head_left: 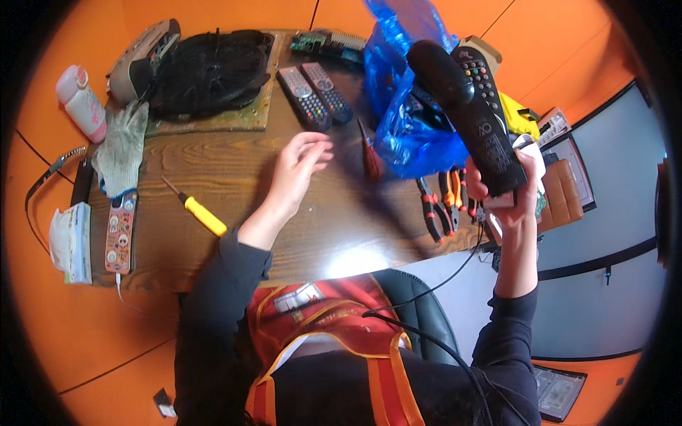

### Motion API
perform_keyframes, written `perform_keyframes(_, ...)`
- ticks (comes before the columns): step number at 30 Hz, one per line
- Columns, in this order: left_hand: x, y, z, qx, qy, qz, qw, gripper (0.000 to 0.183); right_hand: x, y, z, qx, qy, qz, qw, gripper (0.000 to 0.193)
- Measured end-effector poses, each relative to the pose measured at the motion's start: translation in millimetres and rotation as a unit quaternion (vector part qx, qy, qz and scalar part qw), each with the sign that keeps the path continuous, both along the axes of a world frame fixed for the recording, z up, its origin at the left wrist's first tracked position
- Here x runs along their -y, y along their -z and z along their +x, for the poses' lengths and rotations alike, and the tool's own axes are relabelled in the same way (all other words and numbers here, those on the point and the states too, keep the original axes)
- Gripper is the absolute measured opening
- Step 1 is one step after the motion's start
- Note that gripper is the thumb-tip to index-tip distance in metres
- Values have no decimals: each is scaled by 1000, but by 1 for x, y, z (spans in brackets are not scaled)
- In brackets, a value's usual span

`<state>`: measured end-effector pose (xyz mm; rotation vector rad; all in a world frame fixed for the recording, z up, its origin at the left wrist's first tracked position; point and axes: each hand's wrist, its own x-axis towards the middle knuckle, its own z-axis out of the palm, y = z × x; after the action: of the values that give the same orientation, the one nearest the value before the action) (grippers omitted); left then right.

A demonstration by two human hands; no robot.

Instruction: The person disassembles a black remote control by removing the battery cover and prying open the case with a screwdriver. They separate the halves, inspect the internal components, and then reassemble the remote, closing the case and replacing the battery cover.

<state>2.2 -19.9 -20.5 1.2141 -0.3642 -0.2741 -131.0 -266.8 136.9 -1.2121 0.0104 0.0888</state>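
My right hand (522,188) is raised at the right, wrapped round the lower end of a black remote control (490,145) whose back faces up. Behind it, a second black remote (484,82) shows its coloured buttons; whether the same hand grips that one too is hidden. My left hand (302,167) hovers over the table with fingers loosely bent and nothing in them. Just beyond it, two remotes, one (304,98) on the left and one (328,92) on the right, lie side by side, buttons up. A crumpled blue plastic bag (408,135) stands beside the held remotes.
Pliers (432,209) with red-black handles and orange-handled pliers (450,193) lie at the table's right. A red-handled screwdriver (371,160) and a yellow one (204,215) lie nearer the middle. A glove (122,153), power strip (121,238), tissue pack (71,241) and bottle (82,106) sit left.
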Motion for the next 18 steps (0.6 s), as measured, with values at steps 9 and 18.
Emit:
perform_keyframes(9,-4,-6,-7,-130,127,-236,954,48,-62,87,14,-45,-96,-189,976,58)
perform_keyframes(18,-18,-7,8,-169,-298,-120,932,39,-83,141,39,157,52,-561,811,49)
